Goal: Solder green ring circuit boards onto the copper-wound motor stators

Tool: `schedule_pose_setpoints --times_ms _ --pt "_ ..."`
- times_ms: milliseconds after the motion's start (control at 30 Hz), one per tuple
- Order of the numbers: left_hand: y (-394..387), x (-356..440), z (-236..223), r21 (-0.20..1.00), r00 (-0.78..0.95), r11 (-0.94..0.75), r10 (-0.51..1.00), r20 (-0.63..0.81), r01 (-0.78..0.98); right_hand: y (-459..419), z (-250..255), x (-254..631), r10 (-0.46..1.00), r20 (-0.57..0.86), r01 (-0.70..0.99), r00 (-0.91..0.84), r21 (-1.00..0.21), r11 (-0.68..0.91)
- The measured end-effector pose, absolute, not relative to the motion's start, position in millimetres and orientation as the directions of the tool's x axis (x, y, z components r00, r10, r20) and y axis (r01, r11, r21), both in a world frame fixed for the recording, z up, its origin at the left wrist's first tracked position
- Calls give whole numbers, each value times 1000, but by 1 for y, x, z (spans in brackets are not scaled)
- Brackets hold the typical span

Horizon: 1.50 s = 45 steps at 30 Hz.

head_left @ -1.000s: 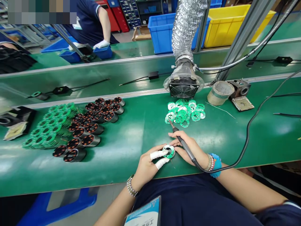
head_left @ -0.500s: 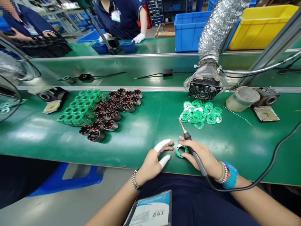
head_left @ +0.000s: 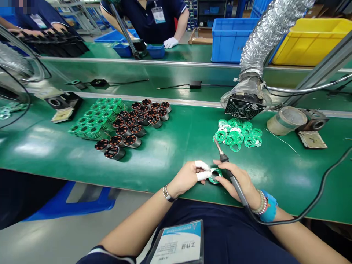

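A green ring-shaped circuit board (head_left: 216,170) lies near the front edge of the bench, seemingly on top of a round part. My left hand (head_left: 189,178), with white covers on two fingertips, pinches at the board's left edge. In my right hand (head_left: 242,183) is a soldering iron (head_left: 233,179), its tip pointing up and away. The thumb and a finger of that hand also touch the board's right side. Beyond the iron tip lies a loose pile of green ring boards (head_left: 236,135). Whatever sits between my left fingertips is too small to make out.
Several motor stators (head_left: 132,141) with copper windings stand in rows to the left, beside stacked green boards (head_left: 95,119). A fan with a foil duct (head_left: 244,104), a round tub (head_left: 286,121) and a soldering-iron stand (head_left: 313,134) are at the back right. Co-workers sit across the bench.
My left hand has moved right to the ring board, and its spread fingers have closed into a pinch. My right hand still holds the soldering iron. The view has shifted slightly.
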<state>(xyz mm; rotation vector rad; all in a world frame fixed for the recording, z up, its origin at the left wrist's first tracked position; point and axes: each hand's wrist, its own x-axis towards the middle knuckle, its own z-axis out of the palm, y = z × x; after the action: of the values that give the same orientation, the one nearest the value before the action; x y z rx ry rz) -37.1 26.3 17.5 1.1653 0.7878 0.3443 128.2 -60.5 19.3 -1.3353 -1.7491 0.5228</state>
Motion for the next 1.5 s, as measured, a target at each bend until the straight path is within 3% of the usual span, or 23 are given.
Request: schedule_pose_setpoints --times_ms 267,567,767,933,1100,1300,1500 --pt "23 -41 19 941 693 294 644 -322 164 -45 30 117 928 367 580 -72 -741 338" --pt "19 -48 19 904 725 420 598 -342 80 -49 29 109 927 371 602 -53 -729 326" --pt "22 -52 14 923 728 371 605 -321 99 -63 41 126 928 369 582 43 -764 277" --pt "23 -54 10 922 740 374 591 -321 102 -81 48 137 929 365 495 -61 -797 346" --pt "23 -57 10 936 772 344 574 -271 73 -86 50 140 904 418 514 -84 -759 399" --pt "22 -57 9 954 780 294 584 -224 54 -91 53 144 937 348 534 -16 -790 302" --pt "20 -57 11 971 773 229 603 -195 66 -83 33 137 885 449 585 -123 -688 430"
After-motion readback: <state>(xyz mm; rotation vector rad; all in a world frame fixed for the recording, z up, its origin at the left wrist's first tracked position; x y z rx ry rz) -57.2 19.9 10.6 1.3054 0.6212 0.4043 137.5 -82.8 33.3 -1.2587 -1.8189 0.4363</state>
